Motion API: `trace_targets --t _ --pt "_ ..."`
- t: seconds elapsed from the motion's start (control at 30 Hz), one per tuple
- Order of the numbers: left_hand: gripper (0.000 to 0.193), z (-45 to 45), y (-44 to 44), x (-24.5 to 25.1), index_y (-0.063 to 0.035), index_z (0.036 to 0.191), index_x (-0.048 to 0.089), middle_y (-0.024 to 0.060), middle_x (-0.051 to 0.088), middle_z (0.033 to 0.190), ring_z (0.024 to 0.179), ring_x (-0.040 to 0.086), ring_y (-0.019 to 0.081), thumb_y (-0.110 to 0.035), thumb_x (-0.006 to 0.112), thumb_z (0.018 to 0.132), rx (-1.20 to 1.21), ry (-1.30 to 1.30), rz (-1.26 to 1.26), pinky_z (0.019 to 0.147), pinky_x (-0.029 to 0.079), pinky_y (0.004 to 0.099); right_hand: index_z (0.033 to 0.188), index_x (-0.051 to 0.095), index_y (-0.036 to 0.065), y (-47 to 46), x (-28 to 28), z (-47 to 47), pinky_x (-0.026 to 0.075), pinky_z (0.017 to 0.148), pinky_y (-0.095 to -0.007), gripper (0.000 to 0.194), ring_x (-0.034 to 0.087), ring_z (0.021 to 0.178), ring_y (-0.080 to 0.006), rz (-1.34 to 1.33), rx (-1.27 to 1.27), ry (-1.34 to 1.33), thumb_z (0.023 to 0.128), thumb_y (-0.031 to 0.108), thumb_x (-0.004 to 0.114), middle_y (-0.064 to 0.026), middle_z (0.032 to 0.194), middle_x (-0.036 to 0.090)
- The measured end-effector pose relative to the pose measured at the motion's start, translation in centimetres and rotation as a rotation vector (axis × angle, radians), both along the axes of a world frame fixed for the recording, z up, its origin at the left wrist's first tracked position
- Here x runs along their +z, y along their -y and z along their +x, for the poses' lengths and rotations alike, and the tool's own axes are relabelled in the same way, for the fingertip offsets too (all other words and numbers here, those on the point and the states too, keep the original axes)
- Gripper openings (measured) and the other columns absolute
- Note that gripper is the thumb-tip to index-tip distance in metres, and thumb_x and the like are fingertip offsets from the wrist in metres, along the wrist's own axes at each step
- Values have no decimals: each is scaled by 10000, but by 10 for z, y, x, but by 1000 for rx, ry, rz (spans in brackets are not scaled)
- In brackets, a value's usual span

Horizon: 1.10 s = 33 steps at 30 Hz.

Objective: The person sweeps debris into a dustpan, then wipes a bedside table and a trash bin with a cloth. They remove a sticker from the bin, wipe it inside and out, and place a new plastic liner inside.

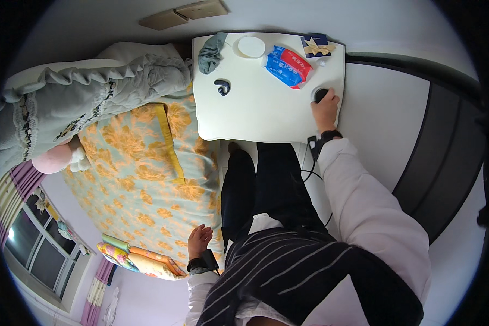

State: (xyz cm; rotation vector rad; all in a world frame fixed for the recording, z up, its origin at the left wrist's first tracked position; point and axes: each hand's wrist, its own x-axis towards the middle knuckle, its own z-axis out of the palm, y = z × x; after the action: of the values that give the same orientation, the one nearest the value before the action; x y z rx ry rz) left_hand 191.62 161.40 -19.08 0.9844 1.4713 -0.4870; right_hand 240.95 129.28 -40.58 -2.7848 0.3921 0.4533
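Note:
At the right edge of a white bedside table [252, 118], my right hand [326, 112] has its fingers around a small round object with a black top [321, 95]. Part of that object is hidden by the fingers. A blue and red wipes packet [287, 66], bearing writing, lies just beyond it. Behind the packet sits a dark blue gift box [316, 45] with a gold bow, and a small whitish item [322, 63] lies close to the box. My left hand [199, 241] hangs beside the bed, holding nothing, its fingers slightly bent.
On the table's left are a grey-green cloth [212, 53], a round white lid or dish [251, 47] and a dark curved earpiece-like object [223, 87]. A bed with a floral sheet [142, 199] adjoins on the left. A dark-edged panel [436, 163] stands right; a cable [313, 173] hangs near my right wrist.

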Motion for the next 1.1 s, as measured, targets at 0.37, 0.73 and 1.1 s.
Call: trace_targets --t 0.37,0.73,1.1 --pt "342 31 11 14 4 1191 498 176 619 1040 921 630 262 -228 481 941 314 -200 -7 770 524 342 1312 339 109 44 -20 166 427 923 -449 770 471 1098 -420 55 145 232 661 122 751 -259 1182 469" --pt "338 31 6 18 0 1193 499 178 618 1056 932 627 264 -230 469 947 290 -173 36 781 522 359 1266 417 48 44 -6 110 455 887 -462 611 532 1045 -435 50 133 44 736 192 684 -274 1165 504" --pt "327 39 7 7 -13 1190 497 177 617 1060 944 624 277 -228 467 946 265 -173 -1 788 525 370 1065 517 -7 51 -20 -81 459 854 -454 381 538 1002 -403 31 43 -362 759 188 633 -244 1018 544"
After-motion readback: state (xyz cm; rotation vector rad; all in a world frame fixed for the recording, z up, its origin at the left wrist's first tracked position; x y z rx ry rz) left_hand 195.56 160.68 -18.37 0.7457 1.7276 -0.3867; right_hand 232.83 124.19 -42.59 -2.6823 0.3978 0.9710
